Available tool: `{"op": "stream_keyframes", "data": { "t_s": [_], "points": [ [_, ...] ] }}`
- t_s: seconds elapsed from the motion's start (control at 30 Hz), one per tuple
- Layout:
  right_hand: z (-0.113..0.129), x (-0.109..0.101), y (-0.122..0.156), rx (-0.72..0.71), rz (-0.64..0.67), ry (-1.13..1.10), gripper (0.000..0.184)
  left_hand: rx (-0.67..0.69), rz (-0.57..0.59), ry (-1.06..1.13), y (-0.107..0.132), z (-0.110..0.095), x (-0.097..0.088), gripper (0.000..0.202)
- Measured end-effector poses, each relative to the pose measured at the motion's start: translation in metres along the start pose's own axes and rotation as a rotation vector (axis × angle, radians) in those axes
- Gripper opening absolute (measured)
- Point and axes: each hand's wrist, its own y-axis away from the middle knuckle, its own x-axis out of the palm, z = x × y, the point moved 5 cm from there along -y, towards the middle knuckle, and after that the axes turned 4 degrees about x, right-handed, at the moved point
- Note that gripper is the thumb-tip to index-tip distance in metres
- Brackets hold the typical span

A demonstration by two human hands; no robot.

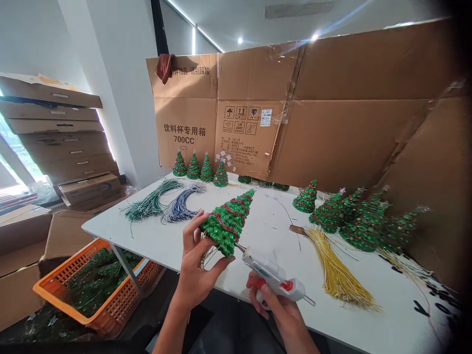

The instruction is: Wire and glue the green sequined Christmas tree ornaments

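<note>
My left hand (195, 265) grips a small green sequinned Christmas tree (228, 219) by its base, tilted with its tip pointing up and to the right. Red garland winds around the tree. My right hand (275, 307) is closed around the handle of a white glue gun (271, 275) with a red trigger. The gun's nozzle touches the underside of the tree's base. Both hands hover over the near edge of the white table (162, 241).
Finished trees stand at the back (199, 168) and lie in a heap at the right (354, 216). Green wires (151, 202), blue wires (180, 206) and yellow wires (337, 270) lie on the table. An orange basket (96, 290) of green parts sits on the floor at left. Cardboard walls stand behind.
</note>
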Motion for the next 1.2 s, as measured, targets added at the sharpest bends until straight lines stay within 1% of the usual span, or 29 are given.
{"op": "stream_keyframes", "data": {
  "t_s": [0.17,0.27,0.53,0.73,0.9,0.97,1.03,1.1,1.2],
  "points": [
    [-0.002,-0.001,0.000,0.023,0.009,0.052,0.040,0.044,0.002,-0.072,-0.003,-0.004,-0.003,0.027],
    [-0.003,-0.002,-0.001,0.044,0.023,0.077,0.042,0.060,0.002,-0.101,-0.004,-0.005,-0.003,0.028],
    [-0.004,-0.006,-0.006,0.071,0.085,0.127,0.047,0.053,-0.010,-0.117,-0.002,-0.001,-0.002,0.025],
    [-0.003,-0.006,-0.004,0.053,0.072,0.129,0.047,0.040,-0.006,-0.111,-0.003,-0.002,-0.002,0.024],
    [-0.005,-0.006,-0.001,0.054,0.021,0.138,0.044,0.025,-0.002,-0.076,-0.003,-0.002,-0.002,0.026],
    [-0.006,-0.006,0.001,0.045,-0.005,0.151,0.045,0.003,-0.002,-0.059,-0.002,-0.001,0.000,0.026],
    [-0.006,-0.007,0.000,0.027,-0.032,0.172,0.046,-0.048,-0.015,-0.032,-0.001,0.001,0.001,0.025],
    [-0.006,-0.011,-0.002,0.007,-0.070,0.200,0.047,-0.126,-0.055,-0.002,0.000,0.005,0.002,0.023],
    [-0.008,-0.022,-0.008,-0.017,-0.160,0.283,0.047,-0.231,-0.136,0.062,0.000,0.009,0.000,0.026]
  ]
}}
